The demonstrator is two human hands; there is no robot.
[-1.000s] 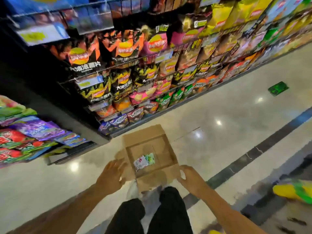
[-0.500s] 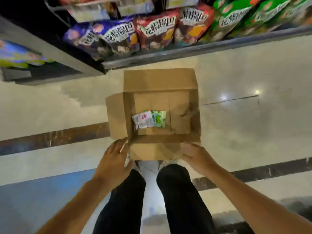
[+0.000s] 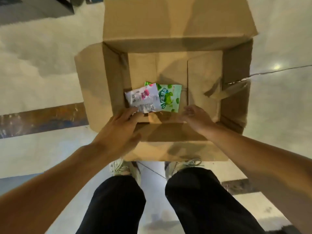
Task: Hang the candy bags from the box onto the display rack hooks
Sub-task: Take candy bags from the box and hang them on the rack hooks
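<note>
Two candy bags, a white one (image 3: 143, 100) overlapping a green one (image 3: 170, 97), lay on the bottom of the open cardboard box (image 3: 236, 68) on the floor (image 3: 42, 68). The left hand (image 3: 121, 127), fingers straight, touched the white bag's edge; the right hand (image 3: 194, 115), fingers relaxed, reached inside holding nothing.

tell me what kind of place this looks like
Probably a shop floor during restocking, though no shelves show in this view. A polished tile floor with a dark stripe, an open cardboard box set on it, and two packaged candy bags lying inside suggest it.
</note>
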